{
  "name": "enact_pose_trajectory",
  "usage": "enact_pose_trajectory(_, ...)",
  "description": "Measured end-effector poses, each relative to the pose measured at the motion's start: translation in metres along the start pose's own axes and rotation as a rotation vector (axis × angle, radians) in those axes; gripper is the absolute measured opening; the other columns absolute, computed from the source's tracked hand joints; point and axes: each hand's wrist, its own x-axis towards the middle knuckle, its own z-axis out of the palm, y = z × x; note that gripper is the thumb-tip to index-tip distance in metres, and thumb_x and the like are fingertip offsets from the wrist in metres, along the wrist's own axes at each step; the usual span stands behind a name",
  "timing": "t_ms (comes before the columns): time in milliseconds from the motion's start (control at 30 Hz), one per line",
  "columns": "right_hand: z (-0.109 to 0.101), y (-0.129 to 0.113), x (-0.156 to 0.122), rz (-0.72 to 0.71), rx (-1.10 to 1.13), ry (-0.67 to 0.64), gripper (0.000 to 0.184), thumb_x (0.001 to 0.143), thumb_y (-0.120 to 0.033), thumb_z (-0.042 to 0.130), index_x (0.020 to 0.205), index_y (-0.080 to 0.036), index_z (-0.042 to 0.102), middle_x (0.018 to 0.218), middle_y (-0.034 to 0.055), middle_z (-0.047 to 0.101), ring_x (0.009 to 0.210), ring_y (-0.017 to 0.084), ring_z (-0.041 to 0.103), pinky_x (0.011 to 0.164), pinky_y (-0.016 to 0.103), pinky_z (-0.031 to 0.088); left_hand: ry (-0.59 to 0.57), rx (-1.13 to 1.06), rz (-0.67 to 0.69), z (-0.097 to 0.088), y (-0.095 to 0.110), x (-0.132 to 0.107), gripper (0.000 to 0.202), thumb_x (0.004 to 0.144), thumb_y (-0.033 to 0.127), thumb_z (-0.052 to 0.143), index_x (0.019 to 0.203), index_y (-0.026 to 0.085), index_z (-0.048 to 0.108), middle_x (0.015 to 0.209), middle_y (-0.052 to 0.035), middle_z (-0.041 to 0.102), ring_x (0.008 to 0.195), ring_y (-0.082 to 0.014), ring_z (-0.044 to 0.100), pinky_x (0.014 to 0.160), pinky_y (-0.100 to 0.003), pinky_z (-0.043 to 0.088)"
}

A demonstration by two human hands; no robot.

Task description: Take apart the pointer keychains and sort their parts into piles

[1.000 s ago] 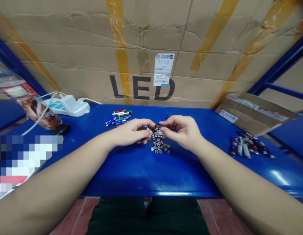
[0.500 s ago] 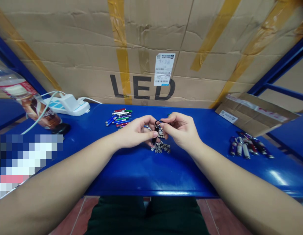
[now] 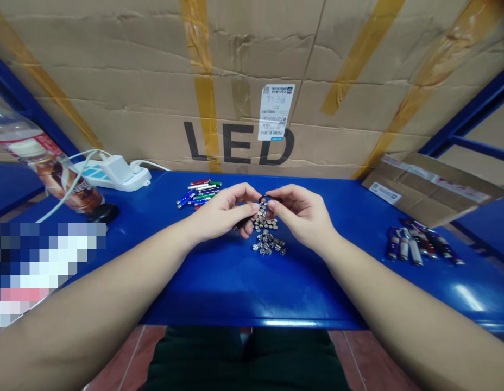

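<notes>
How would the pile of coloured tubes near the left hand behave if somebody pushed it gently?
The coloured tubes would probably roll and scatter, because they look slim, round and loosely heaped. They may also slide easily, since the blue table looks glossy. Each seems stiff, as none visibly bends.

LED-printed cardboard behind, brown bottle and white power strip at left, small carton at right
</notes>
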Motion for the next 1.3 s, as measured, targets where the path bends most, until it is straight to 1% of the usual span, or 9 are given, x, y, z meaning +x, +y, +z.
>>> enact_pose_trajectory(133,-0.004,0.000,-0.003,-0.058,-0.122,-0.057,0.021,0.092,-0.033,0.073,0.108,-0.021,0.067,0.087,0.0036,0.074,0.070,0.016,0.072,0.067,0.032,0.062,-0.001,0.054,-0.010,-0.003,-0.002,0.001,0.026,0.092,0.040,0.072,0.098,0.018,0.058,0.065,0.0058,0.058,0.052,-0.0103,0.061,0.049,-0.023,0.059)
enact_pose_trajectory(300,-0.010,0.000,-0.003,-0.094,-0.244,-0.151,0.014,0.092,-0.029,0.070,0.101,-0.019,0.067,0.087,0.0043,0.074,0.073,0.016,0.072,0.069,0.031,0.061,-0.021,0.116,-0.030,-0.002,0.002,0.001,0.027,0.091,0.040,0.073,0.093,0.017,0.059,0.066,0.0047,0.060,0.051,-0.0089,0.059,0.044,-0.018,0.052)
enact_pose_trajectory(433,-0.014,-0.002,-0.003,-0.155,-0.394,-0.159,0.013,0.088,-0.028,0.074,0.094,-0.019,0.067,0.087,0.0045,0.075,0.071,0.017,0.071,0.069,0.031,0.061,0.003,0.137,-0.045,-0.001,0.005,0.001,0.027,0.089,0.036,0.076,0.084,0.015,0.060,0.067,0.0023,0.064,0.048,-0.0061,0.055,0.042,-0.016,0.045)
enact_pose_trajectory(533,-0.014,-0.005,-0.003,-0.231,-0.540,-0.152,0.007,0.088,-0.025,0.071,0.090,-0.020,0.066,0.087,0.0053,0.076,0.071,0.018,0.071,0.069,0.032,0.061,0.016,0.107,-0.094,0.001,0.006,0.001,0.028,0.088,0.035,0.077,0.079,0.015,0.059,0.069,-0.0001,0.067,0.046,-0.0055,0.055,0.041,-0.016,0.044)
enact_pose_trajectory(633,-0.013,-0.008,-0.003,-0.344,-0.645,-0.147,0.005,0.090,-0.022,0.066,0.094,-0.021,0.068,0.088,0.0057,0.077,0.072,0.018,0.072,0.071,0.032,0.061,0.025,0.068,-0.129,0.003,0.007,0.002,0.028,0.087,0.033,0.077,0.077,0.015,0.059,0.068,0.0000,0.067,0.045,-0.0050,0.054,0.040,-0.015,0.044)
enact_pose_trajectory(833,-0.013,-0.007,-0.002,-0.531,-0.653,-0.136,0.007,0.093,-0.020,0.063,0.094,-0.020,0.070,0.087,0.0075,0.077,0.072,0.018,0.071,0.068,0.031,0.060,-0.002,0.022,-0.147,0.004,0.007,0.000,0.034,0.083,0.040,0.082,0.078,0.014,0.060,0.072,-0.0019,0.070,0.050,-0.0078,0.061,0.042,-0.017,0.048)
enact_pose_trajectory(1033,-0.010,-0.010,-0.003,-0.469,-0.598,-0.031,0.007,0.090,-0.021,0.067,0.087,-0.022,0.073,0.082,0.0052,0.076,0.070,0.018,0.070,0.066,0.033,0.059,-0.047,-0.013,-0.135,0.003,0.003,-0.002,0.041,0.079,0.045,0.087,0.084,0.014,0.061,0.070,-0.0022,0.071,0.058,-0.0125,0.068,0.056,-0.024,0.057)
enact_pose_trajectory(1167,-0.006,-0.013,-0.005,-0.333,-0.508,0.045,0.006,0.087,-0.022,0.070,0.083,-0.022,0.074,0.079,0.0049,0.075,0.065,0.017,0.067,0.057,0.029,0.055,-0.040,-0.014,-0.069,0.004,0.002,-0.002,0.036,0.077,0.035,0.089,0.092,0.014,0.064,0.083,-0.0042,0.074,0.074,-0.0139,0.072,0.066,-0.024,0.058)
enact_pose_trajectory(1300,-0.001,-0.013,-0.005,-0.298,-0.430,0.060,0.007,0.084,-0.022,0.073,0.078,-0.021,0.073,0.072,0.0035,0.072,0.062,0.016,0.064,0.056,0.029,0.052,-0.059,-0.083,-0.072,0.004,-0.001,-0.002,0.041,0.076,0.030,0.090,0.100,0.017,0.059,0.085,-0.0003,0.074,0.080,-0.0142,0.072,0.071,-0.026,0.059)
